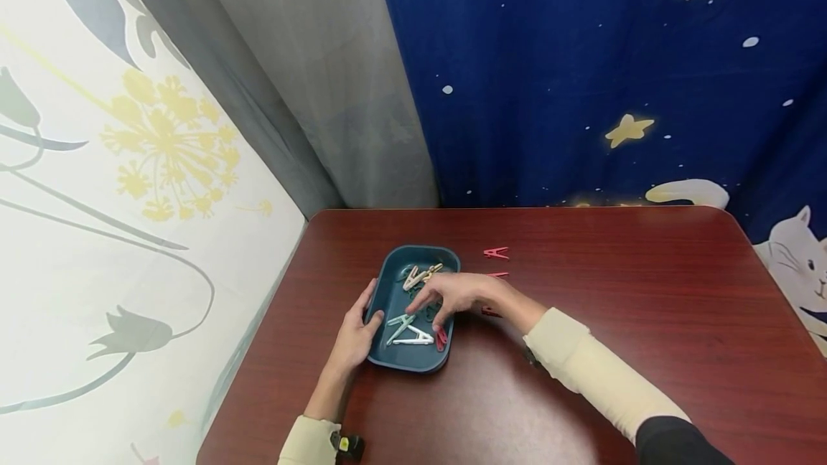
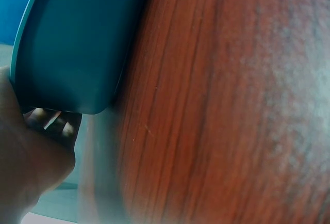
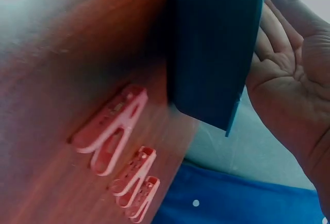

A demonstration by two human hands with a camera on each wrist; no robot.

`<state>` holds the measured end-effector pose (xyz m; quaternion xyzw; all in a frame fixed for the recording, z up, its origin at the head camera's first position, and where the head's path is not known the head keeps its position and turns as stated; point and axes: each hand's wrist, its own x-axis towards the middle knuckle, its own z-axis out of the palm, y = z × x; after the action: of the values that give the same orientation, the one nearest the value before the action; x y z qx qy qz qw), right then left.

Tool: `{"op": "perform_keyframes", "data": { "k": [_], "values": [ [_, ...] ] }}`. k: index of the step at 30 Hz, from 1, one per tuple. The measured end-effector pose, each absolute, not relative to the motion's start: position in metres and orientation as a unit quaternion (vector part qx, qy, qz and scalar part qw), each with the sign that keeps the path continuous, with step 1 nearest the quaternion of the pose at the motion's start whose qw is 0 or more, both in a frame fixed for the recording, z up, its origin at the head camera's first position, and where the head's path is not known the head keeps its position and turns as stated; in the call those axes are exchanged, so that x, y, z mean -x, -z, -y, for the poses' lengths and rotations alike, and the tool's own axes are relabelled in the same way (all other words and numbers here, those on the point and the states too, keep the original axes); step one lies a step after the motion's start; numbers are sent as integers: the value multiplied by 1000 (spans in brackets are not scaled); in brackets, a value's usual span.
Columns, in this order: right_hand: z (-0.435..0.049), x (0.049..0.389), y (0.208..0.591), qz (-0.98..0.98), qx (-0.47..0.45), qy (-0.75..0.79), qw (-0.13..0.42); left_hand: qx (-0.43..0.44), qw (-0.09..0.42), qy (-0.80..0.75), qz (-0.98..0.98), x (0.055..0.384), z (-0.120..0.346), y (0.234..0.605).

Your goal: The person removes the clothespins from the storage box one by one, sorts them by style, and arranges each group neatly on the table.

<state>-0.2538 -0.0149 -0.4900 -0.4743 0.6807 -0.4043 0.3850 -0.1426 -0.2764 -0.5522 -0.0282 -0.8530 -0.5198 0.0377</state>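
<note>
My left hand [image 1: 354,332] grips the left side of a dark teal plastic tray [image 1: 408,362], its thumb over the rim and its fingers along the outer wall. In the tray lie a cream clothespin [image 1: 411,278], a mint green clothespin [image 1: 400,329], a white clothespin [image 1: 416,337], a red clothespin [image 1: 441,339] and some dark green ones, partly hidden. Above them hovers my right hand [image 1: 459,291], thumb and forefinger apart, with nothing visible between them. The thumb tip is near the red clothespin; whether they touch is unclear.
Right of the tray, red clothespins [image 3: 111,130] lie in a row on the brown wooden table [image 1: 614,293], partly behind the right forearm in the head view. A blue starry curtain [image 1: 549,77] hangs behind the table. A patterned white wall [image 1: 213,250] stands at left.
</note>
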Motion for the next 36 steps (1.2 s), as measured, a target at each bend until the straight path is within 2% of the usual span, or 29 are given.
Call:
{"op": "perform_keyframes", "data": {
  "k": [3, 8, 36],
  "values": [
    [20, 256, 485, -661, 462, 401, 434, 32, 41, 517, 854, 142, 276, 552],
    [28, 258, 481, -668, 460, 359, 462, 42, 52, 515, 855, 142, 277, 553],
    [43, 248, 484, -686, 460, 221, 518, 58, 48, 537, 840, 146, 276, 556]
  ]
}}
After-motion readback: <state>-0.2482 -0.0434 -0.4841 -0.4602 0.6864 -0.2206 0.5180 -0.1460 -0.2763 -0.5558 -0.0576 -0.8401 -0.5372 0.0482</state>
